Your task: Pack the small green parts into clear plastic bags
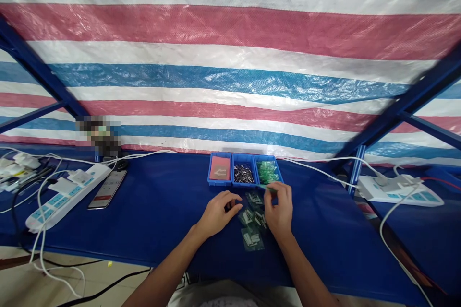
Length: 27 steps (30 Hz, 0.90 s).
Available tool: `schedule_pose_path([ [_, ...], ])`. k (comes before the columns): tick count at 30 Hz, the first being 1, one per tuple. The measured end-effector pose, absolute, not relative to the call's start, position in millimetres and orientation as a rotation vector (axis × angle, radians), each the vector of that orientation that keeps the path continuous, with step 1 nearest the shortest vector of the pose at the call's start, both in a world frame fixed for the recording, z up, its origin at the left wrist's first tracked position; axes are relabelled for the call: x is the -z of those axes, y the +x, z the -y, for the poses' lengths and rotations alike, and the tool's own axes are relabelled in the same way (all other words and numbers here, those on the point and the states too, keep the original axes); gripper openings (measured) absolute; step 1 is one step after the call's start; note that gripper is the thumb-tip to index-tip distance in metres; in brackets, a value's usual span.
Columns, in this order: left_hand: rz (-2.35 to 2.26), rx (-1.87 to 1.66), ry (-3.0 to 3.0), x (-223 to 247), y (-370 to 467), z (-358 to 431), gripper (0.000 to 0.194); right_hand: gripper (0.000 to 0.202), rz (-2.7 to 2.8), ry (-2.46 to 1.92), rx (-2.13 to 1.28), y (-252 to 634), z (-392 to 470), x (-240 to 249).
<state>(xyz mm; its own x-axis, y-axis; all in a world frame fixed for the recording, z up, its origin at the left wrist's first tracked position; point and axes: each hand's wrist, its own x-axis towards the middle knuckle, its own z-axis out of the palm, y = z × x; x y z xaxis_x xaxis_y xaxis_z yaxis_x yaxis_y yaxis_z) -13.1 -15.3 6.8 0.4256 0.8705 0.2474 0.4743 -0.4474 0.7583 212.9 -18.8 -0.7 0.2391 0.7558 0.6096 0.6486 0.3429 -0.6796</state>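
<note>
Three blue bins stand side by side on the blue table: the left one holds a pink sheet (215, 164) with a pale arrow-like shape, the middle one dark metal pins (243, 173), the right one green pieces (268, 171). Several small clear bags (252, 239) with pale strips inside lie between my hands. My right hand (279, 208) pinches a thin greenish piece (265, 186) at the front edge of the right bin. Left of the bags, my left hand (220, 211) hovers with thumb and fingers apart and nothing between them.
On the left are a phone (108, 190), a white power strip (54, 208) and tangled cables. Another power strip (425, 193) with cables is on the right. Blue frame bars (392, 112) slant at both sides, and a striped sheet (230, 76) hangs behind the table.
</note>
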Motion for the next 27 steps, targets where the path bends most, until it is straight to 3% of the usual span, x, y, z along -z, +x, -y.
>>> schedule_pose_path([
  [13,-1.016,-0.679,2.372,-10.9,-10.9,16.4,0.033,0.019,1.549,-1.657,0.181,241.1,-2.7,7.2],
  [20,-1.024,-0.678,2.355,-6.1,-10.8,15.5,0.045,0.032,1.621,-1.754,0.324,227.7,-0.4,1.9],
  [27,-1.061,-0.720,2.349,-2.8,-10.4,14.3,0.031,0.043,1.587,-1.717,0.302,229.1,6.6,11.7],
])
